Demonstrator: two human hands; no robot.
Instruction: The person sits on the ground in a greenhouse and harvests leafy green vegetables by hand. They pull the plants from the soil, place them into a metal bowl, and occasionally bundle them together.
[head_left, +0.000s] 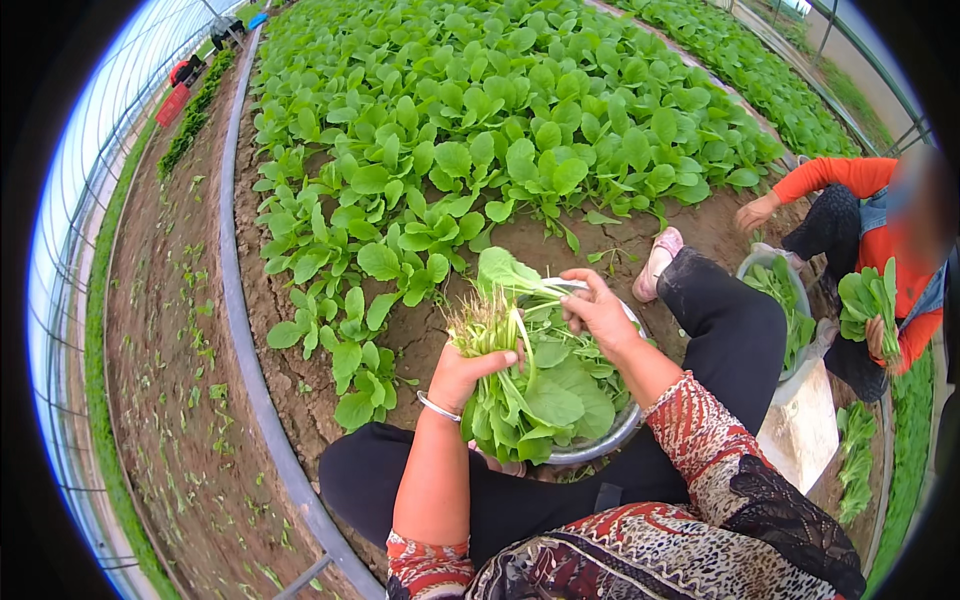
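Observation:
My left hand (469, 371) grips a bunch of leafy greens (502, 405), its pale roots pointing up and its leaves hanging down. Between the thumb and fingers of my right hand (600, 311) are the thin stems of some loose greens (510, 270), held just above and right of the bunch. One of those stems crosses in front of the bunch. Below both hands sits a round metal basin (600, 450) between my legs, with more leaves in it. The bunch hides the basin's left side.
Dense leafy plants (465, 112) grow in the bed ahead. A grey pipe (240, 270) runs along the left. At right, a co-worker in orange (885, 247) holds greens (870, 300) beside a bucket of leaves (780, 292). A red crate (172, 105) stands far left.

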